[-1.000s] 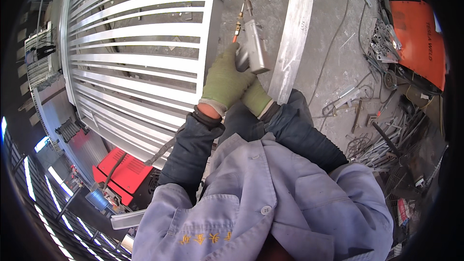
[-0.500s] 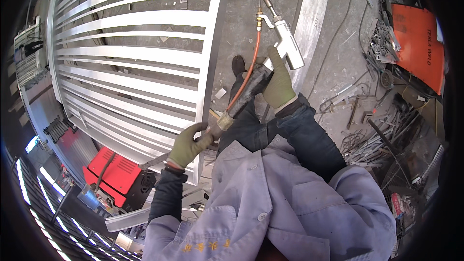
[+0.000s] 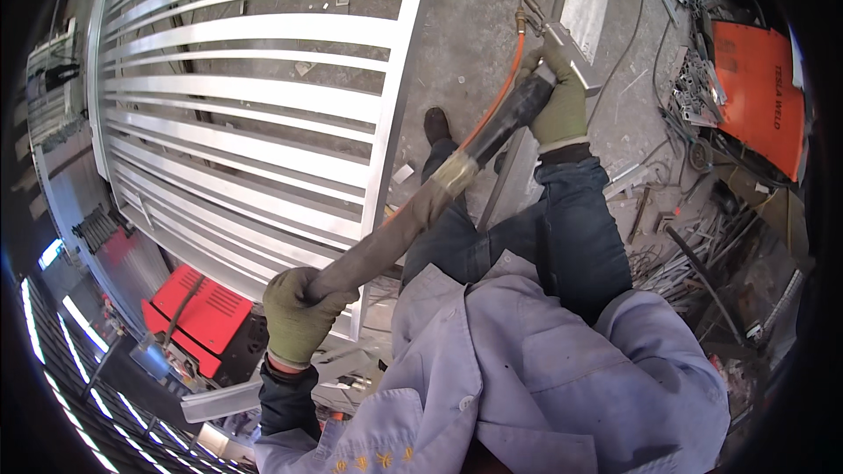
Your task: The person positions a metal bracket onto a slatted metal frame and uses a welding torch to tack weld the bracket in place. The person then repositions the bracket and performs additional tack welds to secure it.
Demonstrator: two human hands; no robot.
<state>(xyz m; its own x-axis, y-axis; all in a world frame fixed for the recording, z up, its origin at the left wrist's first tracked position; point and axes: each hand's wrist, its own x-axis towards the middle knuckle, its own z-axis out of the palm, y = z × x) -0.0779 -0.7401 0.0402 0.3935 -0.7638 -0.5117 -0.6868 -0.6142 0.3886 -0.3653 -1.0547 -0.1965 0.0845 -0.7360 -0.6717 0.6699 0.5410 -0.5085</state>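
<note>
A grey concrete floor (image 3: pixel 479 0), strewn with small offcuts, spreads beneath everything. On the left lies a large silver slatted metal panel (image 3: pixel 351 30), its pale slats running crosswise to a straight edge rail. The person's grey-lilac work jacket (image 3: pixel 544 360) fills the lower middle. At the far right stands an orange panel (image 3: pixel 755 96) with dark lettering, and below it a heap of metal scrap (image 3: pixel 676 276). A red-topped machine (image 3: pixel 198 307) with vent slots sits at the lower left, near the panel's corner. A flat metal bar (image 3: pixel 590 0) runs down from the upper edge. A thick dark sleeved cable (image 3: pixel 386 246) slants across the middle, passing over the panel's near corner and up to a silver gun-shaped welding torch (image 3: pixel 575 61), which is held over the floor beside the flat bar, well apart from the slatted panel. The right hand (image 3: pixel 562 105), in a green glove, is wrapped around the torch's grip; the left hand (image 3: pixel 303 316), gloved alike, is closed around the cable's lower stretch. A thin orange hose (image 3: pixel 496 110) follows the cable upward to a small brass fitting (image 3: pixel 522 22) beside the torch's front end.
</note>
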